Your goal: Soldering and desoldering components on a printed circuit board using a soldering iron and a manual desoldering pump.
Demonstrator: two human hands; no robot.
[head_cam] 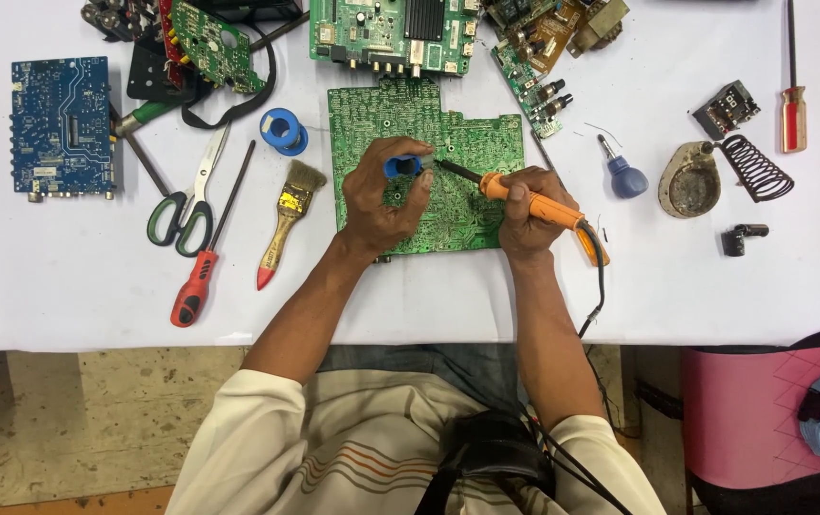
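White table (pixel 66 296), worn concrete floor (pixel 95 410), pink quilted seat (pixel 744 410) at right.

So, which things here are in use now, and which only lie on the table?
In use: left hand holding blue spool; right hand holding soldering iron; green board.

Lying about: scissors, brush, red screwdriver, blue board, iron stand.

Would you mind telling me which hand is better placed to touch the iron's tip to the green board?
Right. The right hand grips the orange soldering iron, tip just above the green circuit board. The left hand pinches a small blue spool beside that tip.
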